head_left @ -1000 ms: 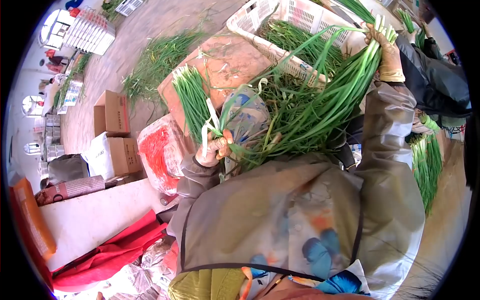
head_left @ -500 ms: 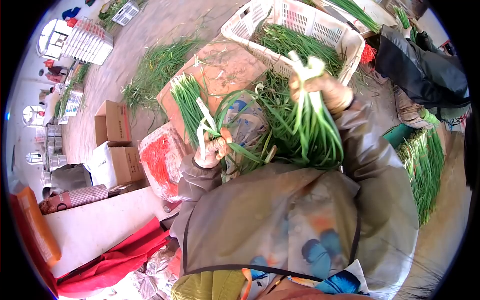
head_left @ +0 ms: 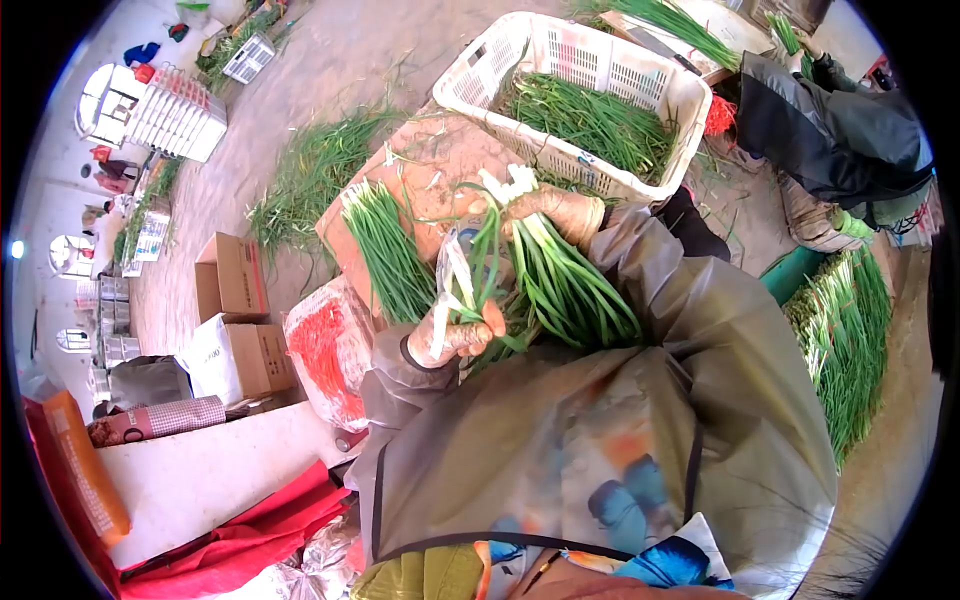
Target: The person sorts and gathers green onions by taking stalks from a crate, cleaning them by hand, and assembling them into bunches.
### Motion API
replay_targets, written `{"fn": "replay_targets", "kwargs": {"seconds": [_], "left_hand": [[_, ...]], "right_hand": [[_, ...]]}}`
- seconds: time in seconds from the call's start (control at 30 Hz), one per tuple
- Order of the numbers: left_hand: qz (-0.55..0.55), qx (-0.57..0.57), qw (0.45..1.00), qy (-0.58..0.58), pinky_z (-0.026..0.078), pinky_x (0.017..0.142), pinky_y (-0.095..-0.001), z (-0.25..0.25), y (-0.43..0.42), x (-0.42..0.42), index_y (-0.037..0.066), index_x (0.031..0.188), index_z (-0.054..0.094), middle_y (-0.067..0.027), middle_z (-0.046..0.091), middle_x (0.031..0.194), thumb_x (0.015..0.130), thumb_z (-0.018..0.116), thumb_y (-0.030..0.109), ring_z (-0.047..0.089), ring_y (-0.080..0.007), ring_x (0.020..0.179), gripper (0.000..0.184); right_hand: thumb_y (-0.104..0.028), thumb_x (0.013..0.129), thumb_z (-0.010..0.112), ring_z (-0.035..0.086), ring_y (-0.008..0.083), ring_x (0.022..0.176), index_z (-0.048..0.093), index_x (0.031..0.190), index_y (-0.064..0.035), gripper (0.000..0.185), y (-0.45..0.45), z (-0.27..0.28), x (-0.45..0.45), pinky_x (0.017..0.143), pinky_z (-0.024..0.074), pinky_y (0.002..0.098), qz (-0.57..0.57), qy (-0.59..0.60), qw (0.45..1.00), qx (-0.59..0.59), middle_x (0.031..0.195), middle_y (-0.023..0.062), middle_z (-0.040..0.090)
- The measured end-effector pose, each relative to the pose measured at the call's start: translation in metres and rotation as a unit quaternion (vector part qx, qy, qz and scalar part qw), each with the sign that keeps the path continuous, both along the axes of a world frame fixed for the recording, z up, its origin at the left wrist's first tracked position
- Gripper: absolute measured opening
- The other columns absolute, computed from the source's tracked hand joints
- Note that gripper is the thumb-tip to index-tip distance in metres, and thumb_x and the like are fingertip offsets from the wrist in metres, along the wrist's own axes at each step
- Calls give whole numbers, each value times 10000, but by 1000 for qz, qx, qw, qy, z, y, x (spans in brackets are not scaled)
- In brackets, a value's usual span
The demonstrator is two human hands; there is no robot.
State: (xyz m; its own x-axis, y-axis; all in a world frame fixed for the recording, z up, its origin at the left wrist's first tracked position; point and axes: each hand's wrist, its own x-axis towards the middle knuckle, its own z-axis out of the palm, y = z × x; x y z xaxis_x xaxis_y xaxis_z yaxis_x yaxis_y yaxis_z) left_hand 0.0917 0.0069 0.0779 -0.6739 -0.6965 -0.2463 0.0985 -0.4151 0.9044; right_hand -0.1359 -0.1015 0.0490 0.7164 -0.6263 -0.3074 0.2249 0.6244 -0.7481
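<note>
My right hand [head_left: 556,212] is wrapped round a bunch of chives [head_left: 565,275] near its pale root ends, with the green leaves hanging down toward my apron. Just left of it, my left hand [head_left: 455,335] is closed on a few loose chive leaves [head_left: 486,245]. A pale strip [head_left: 445,290] also runs along its fingers; I cannot tell what it is. Beyond my left hand, a neat bundle of chives [head_left: 385,250] lies on a reddish-brown board [head_left: 425,140].
A white plastic crate [head_left: 620,180] with chives stands ahead. Loose greens [head_left: 320,155] lie on the floor. At left are a packet of red ties [head_left: 325,345] and a cardboard box [head_left: 235,275]. Stacked chives [head_left: 845,350] are at right, near another person's dark clothing [head_left: 825,140].
My right hand has moved left and down with the bunch, closer to my left hand. My left hand has shifted slightly right and down with the loose leaves.
</note>
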Motion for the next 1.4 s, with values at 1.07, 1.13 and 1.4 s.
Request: {"fn": "replay_targets", "kwargs": {"seconds": [1.07, 1.13, 1.4], "left_hand": [[192, -45, 973, 122, 255, 358, -183, -28, -13, 34, -26, 807, 556, -24, 481, 524, 724, 719, 249, 390, -67, 390, 329], [179, -57, 977, 100, 255, 355, -184, -23, -20, 24, -29, 810, 566, -24, 487, 529, 721, 721, 250, 394, -66, 391, 332], [32, 20, 997, -65, 198, 406, -189, -5, -34, -17, 37, 826, 582, 22, 457, 538, 714, 713, 317, 348, -50, 437, 330]], "right_hand": [[-82, 691, 640, 547, 108, 579, 597, 907, -1, 235, -8, 70, -83, 538, 452, 207, -193, 67, 975, -87, 695, 45, 578], [-92, 737, 602, 509, 83, 549, 557, 1039, 16, 323, -7, 29, -49, 508, 413, 195, -83, 2, 996, -20, 686, 26, 555], [-194, 677, 662, 526, 157, 659, 513, 1027, -36, 411, -39, -34, -26, 580, 460, 256, -138, -222, 962, 86, 720, 51, 536]]}}
